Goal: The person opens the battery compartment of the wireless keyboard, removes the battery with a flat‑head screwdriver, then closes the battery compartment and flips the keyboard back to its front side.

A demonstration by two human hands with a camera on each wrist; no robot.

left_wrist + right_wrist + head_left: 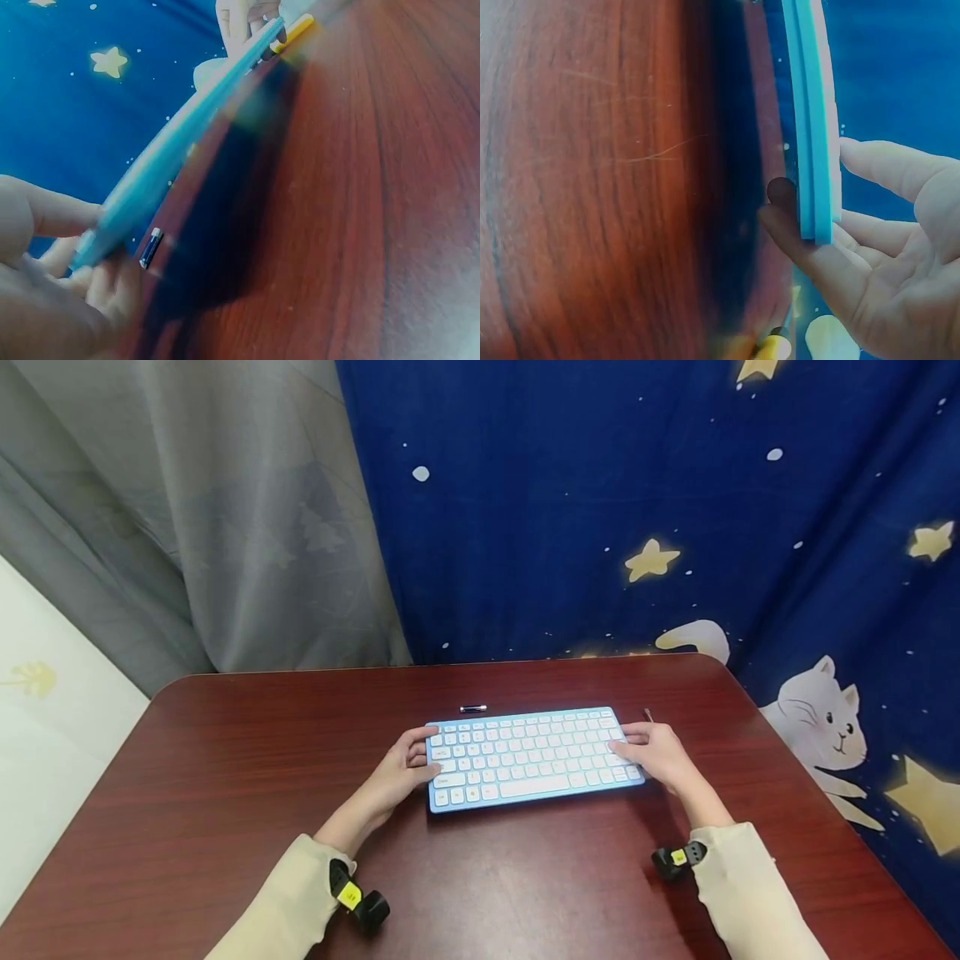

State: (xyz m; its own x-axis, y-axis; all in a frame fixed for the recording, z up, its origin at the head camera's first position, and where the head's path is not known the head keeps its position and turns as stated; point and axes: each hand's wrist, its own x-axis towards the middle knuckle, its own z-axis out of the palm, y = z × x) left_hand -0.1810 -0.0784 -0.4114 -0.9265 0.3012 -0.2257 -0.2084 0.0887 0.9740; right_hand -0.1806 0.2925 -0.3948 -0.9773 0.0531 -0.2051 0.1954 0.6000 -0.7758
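A light blue keyboard (pixel 534 756) with white keys is held by its two short ends, keys facing up. My left hand (pixel 397 772) grips the left end, thumb on top and fingers at the edge and beneath. At the right end my right hand (pixel 656 753) pinches the keyboard, its thumb over the keys. In the left wrist view the keyboard (pixel 176 139) is seen edge-on, raised above the table with a dark shadow under it. From the right wrist, fingers (pixel 817 262) show below the blue underside.
A small dark cylinder with silvery ends, like a battery (pixel 473 708), lies behind the keyboard on the reddish-brown table (pixel 247 793). A yellow-handled screwdriver (pixel 774 346) lies near the right hand. Grey and blue curtains (pixel 525 527) hang beyond the table's far edge.
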